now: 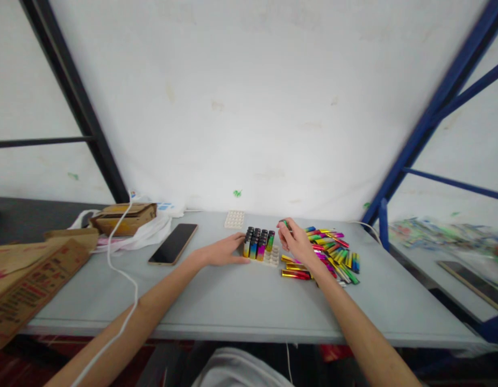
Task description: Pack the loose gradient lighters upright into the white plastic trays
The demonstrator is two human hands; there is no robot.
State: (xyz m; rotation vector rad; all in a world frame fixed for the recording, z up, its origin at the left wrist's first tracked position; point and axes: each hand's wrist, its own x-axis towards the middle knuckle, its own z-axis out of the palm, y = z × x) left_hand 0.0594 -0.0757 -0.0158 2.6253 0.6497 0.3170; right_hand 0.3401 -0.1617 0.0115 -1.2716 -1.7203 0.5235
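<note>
A pale tray (pixel 272 258) with round pockets lies on the grey table; upright lighters (pixel 254 248) with black tops fill its left and middle part, and pockets show bare at its right. My left hand (pixel 227 251) rests at the left side of the lighters, thumb and fingers apart around that edge. My right hand (pixel 293 239) is closed just right of the tray, pinching a lighter (pixel 287 223) with a green part and a dark end. Partly under my right wrist lies a loose pile of shiny coloured lighters (pixel 333 255).
A second pale tray (pixel 234 219) lies near the wall. A phone (pixel 174 244), cardboard boxes (pixel 43 271) and white plastic bags are at the left. A white cable (pixel 132 285) hangs over my left forearm. Blue metal framing (pixel 418 134) stands at the right.
</note>
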